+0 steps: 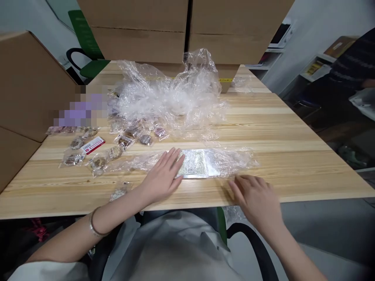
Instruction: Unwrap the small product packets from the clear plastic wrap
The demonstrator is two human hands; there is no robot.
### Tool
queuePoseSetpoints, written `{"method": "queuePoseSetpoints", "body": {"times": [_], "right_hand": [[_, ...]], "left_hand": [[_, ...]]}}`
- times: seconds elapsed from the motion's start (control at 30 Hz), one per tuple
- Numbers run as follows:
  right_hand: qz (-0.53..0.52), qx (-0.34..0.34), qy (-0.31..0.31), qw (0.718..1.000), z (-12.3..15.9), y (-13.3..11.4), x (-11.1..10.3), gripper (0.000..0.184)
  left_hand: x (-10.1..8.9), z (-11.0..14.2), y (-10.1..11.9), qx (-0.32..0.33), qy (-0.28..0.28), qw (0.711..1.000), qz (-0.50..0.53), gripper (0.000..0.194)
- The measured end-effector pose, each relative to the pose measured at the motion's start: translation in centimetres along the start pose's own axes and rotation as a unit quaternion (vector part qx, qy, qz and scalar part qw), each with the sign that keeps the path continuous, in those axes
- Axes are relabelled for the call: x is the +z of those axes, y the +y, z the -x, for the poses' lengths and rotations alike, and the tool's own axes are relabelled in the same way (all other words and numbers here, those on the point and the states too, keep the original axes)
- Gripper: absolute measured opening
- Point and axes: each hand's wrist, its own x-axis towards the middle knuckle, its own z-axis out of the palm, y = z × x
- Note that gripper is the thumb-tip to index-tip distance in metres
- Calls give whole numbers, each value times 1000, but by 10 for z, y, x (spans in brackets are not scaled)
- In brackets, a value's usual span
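A flat silver pouch with a printed label point(192, 163) lies on the table, with crumpled clear plastic wrap point(238, 162) spread out to both sides of it. My left hand point(164, 171) rests palm down over the pouch's left end, fingers stretched out. To the lower right of the pouch is my right hand point(258, 199), slightly blurred. Its fingers are loosely bent with the thumb apart, and nothing shows in them. Below my left wrist sits a small clear packet point(118, 192).
Several small packets point(98, 162) and a red and white label card point(93, 144) are scattered at left. Behind them is a large heap of clear plastic wrap point(175, 97). Cardboard boxes point(140, 43) stand at the back and left. A person point(348, 74) is at far right.
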Motion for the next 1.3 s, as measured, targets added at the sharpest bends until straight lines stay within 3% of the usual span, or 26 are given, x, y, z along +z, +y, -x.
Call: {"method": "queuePoseSetpoints", "body": {"times": [0.1,0.2,0.3,0.4,0.5,0.57,0.67,0.77,0.83,0.87,0.93,1.0,1.03,1.07,1.1,1.2,1.23,1.3], "right_hand": [[-62,4,-50,997,-9,0,22,54],[-155,56,-113,980,-34,6,34,61],[-287,81,-69,952,-54,-5,36,58],[-313,-10,-4,950,-65,-34,39,56],[-231,-147,-27,961,-73,-61,46,59],[-177,-204,-62,961,-76,-71,50,61],[-128,-245,-92,957,-78,-73,51,66],[-110,-258,-87,956,-76,-71,51,74],[-106,-253,-85,958,-77,-71,52,76],[-104,-249,-85,959,-77,-71,54,74],[-100,-244,-85,961,-79,-70,56,68],[-97,-246,-87,960,-81,-69,58,65],[-96,-249,-88,960,-81,-68,59,64],[-94,-251,-89,959,-81,-67,59,63],[-91,-253,-89,959,-81,-66,59,61],[-88,-258,-88,958,-77,-67,56,59],[-89,-259,-87,958,-76,-68,55,58],[-101,-256,-89,957,-74,-68,54,55]], "left_hand": [[11,-11,-7,5,-58,998,33,65],[16,-17,-21,28,-86,994,56,67],[17,-18,-29,41,-86,993,70,67],[21,-18,-30,43,-78,994,66,67],[23,-19,-29,49,-77,994,57,69],[13,-20,-28,55,-79,994,54,71],[-24,-11,-23,36,-36,997,52,58],[-64,11,-17,-102,15,991,80,49],[-73,29,-16,-209,-41,961,176,54],[-71,38,-16,-249,-87,931,251,53],[-54,52,-17,-301,-149,841,424,45],[-31,59,-17,-329,-116,758,551,44],[-20,60,-17,-338,-73,738,580,46],[-12,59,-15,-345,-28,736,581,47],[-6,57,-14,-354,10,752,556,48],[-2,42,-4,-354,71,846,393,50],[-2,34,0,-325,74,881,337,49],[-3,18,8,-203,50,947,245,50]]}}
